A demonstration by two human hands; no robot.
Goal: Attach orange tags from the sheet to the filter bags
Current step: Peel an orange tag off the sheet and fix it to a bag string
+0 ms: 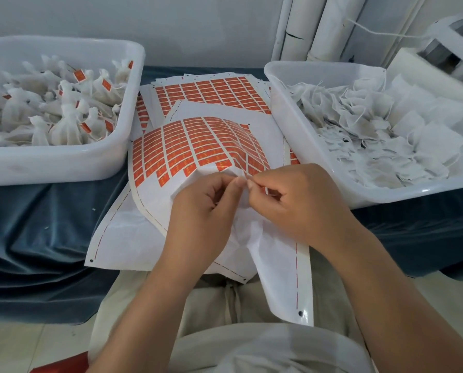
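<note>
— So, what sits at the far left of the bench?

— A white plastic tub on the blue cloth, heaped with tied white bags carrying orange tags.

— And in the middle?

— A curled white sheet of orange rectangular tags, its near rows already bare (only the backing paper shows there). More tag sheets lie flat behind it.

— Where are the hands?

— Over the near edge of that sheet, fingertips meeting. The left hand has its grip pinched, thumb against forefinger, on the top of a white mesh filter bag, which hangs crumpled between both palms above the person's lap. The right hand pinches the same spot from the other side, its other fingers curled under.

— Is a tag in that pinch?

— I cannot tell; whatever the fingertips hold is too small.

— And to the right?

— A second white plastic tub on the bench, full of loose flat untagged filter bags.
</note>
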